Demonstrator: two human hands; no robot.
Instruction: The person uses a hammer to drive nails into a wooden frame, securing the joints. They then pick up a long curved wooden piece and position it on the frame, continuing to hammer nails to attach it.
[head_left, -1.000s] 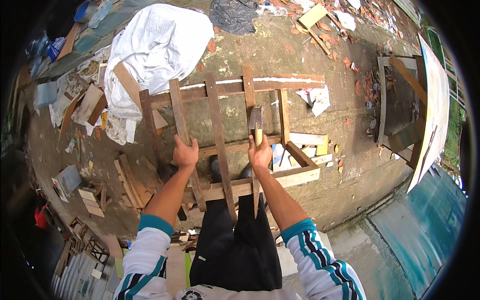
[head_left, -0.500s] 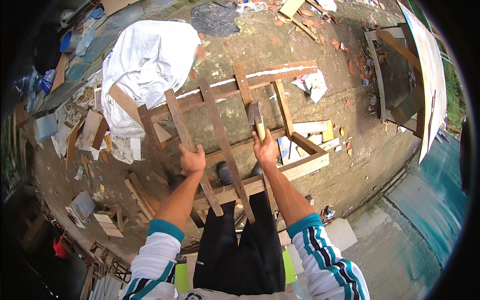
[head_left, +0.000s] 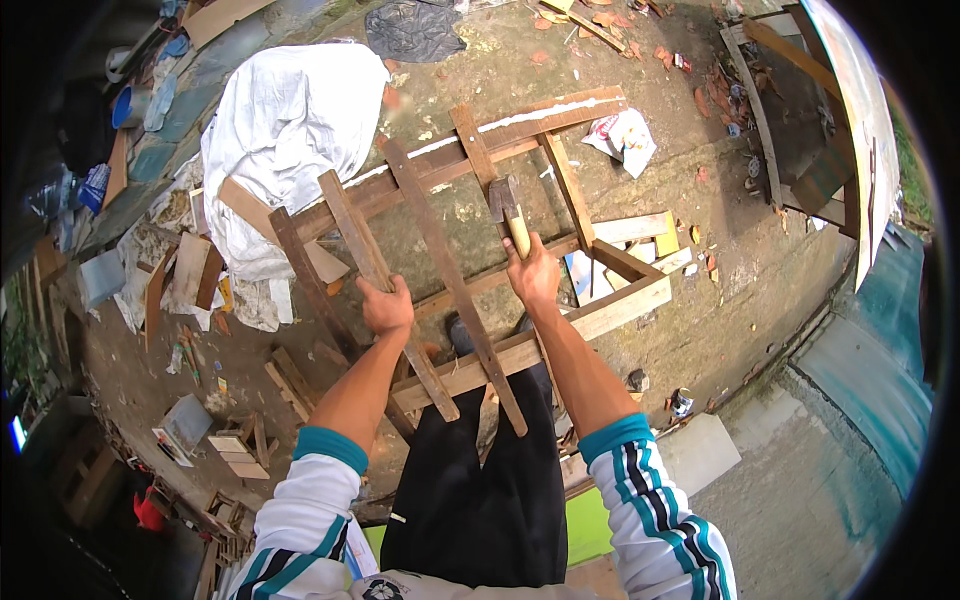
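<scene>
A rough wooden frame (head_left: 520, 125) of nailed slats stands before me on the concrete ground. My left hand (head_left: 388, 306) grips one of its slanted slats (head_left: 345, 215). My right hand (head_left: 533, 275) holds a hammer (head_left: 506, 208) by its pale wooden handle, the dark metal head pointing away from me, over the frame's middle. A long loose slat (head_left: 440, 265) lies diagonally between my hands. My black trousers show below the frame.
A white sheet (head_left: 275, 130) covers a heap at the left. Scrap boards (head_left: 185, 270) and small wood pieces (head_left: 235, 440) litter the left ground. Paper and offcuts (head_left: 625, 135) lie inside and beyond the frame. Another wooden frame (head_left: 790, 120) stands at the right, beside a teal surface (head_left: 870, 360).
The view has tilted, so the frame now leans more to the right in the picture. Both hands keep their grips; the hammer stays over the frame's middle.
</scene>
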